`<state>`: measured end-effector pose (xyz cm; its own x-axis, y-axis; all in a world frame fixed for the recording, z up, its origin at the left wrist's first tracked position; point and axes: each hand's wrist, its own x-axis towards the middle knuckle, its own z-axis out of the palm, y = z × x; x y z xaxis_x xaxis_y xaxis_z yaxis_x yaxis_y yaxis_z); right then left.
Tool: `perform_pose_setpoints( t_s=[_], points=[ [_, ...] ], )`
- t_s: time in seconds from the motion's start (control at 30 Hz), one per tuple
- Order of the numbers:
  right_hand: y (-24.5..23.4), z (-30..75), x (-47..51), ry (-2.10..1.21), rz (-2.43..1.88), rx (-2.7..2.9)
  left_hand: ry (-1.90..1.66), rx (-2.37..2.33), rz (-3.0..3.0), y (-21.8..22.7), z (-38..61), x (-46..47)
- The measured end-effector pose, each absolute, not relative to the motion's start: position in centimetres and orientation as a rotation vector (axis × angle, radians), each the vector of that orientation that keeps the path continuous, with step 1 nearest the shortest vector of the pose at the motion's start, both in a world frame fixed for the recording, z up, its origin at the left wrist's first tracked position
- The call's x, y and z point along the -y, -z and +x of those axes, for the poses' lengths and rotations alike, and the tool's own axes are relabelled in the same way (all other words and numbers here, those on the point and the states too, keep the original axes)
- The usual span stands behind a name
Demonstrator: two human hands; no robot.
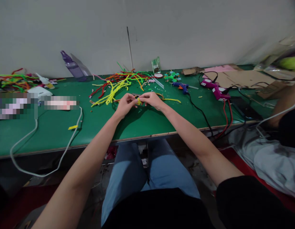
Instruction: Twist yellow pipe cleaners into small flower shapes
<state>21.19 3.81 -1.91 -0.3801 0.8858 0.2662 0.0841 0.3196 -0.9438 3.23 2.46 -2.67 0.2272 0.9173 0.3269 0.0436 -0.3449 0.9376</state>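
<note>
Both my hands meet above the middle of the green table (54,127). My left hand (125,103) and my right hand (151,100) are closed in a pinch on a small yellow pipe cleaner piece (138,101) held between their fingertips. Just behind them lies a loose pile of yellow, red, orange and green pipe cleaners (118,83). A single yellow pipe cleaner (172,100) lies to the right of my right hand.
A blue glue gun (181,86) and a pink glue gun (215,89) lie at the right with black and red cords. Cardboard sheets (245,78) sit far right. A purple bottle (72,66), more pipe cleaners (13,79) and a white cable (35,130) are at the left. Another person's arm (284,101) shows at the right edge.
</note>
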Motion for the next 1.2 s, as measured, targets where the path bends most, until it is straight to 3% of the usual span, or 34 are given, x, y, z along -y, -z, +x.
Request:
perform_pose_setpoints(
  t_s=[0.33, 0.7, 1.2],
  points=[
    [1.79, 21.16, -3.75, -1.158, -0.900, 1.689, -1.237, -0.955, 1.611, 2.59, 3.21, -2.45],
    [1.79, 21.26, -3.37, -1.368, -0.896, 1.708, -1.326, -0.915, 1.688, 2.51, 2.87, -2.60],
    [1.46, 21.71, -3.52, -1.282, -0.868, 1.827, -1.311, -1.038, 1.815, 2.32, 2.47, -2.59]
  ],
)
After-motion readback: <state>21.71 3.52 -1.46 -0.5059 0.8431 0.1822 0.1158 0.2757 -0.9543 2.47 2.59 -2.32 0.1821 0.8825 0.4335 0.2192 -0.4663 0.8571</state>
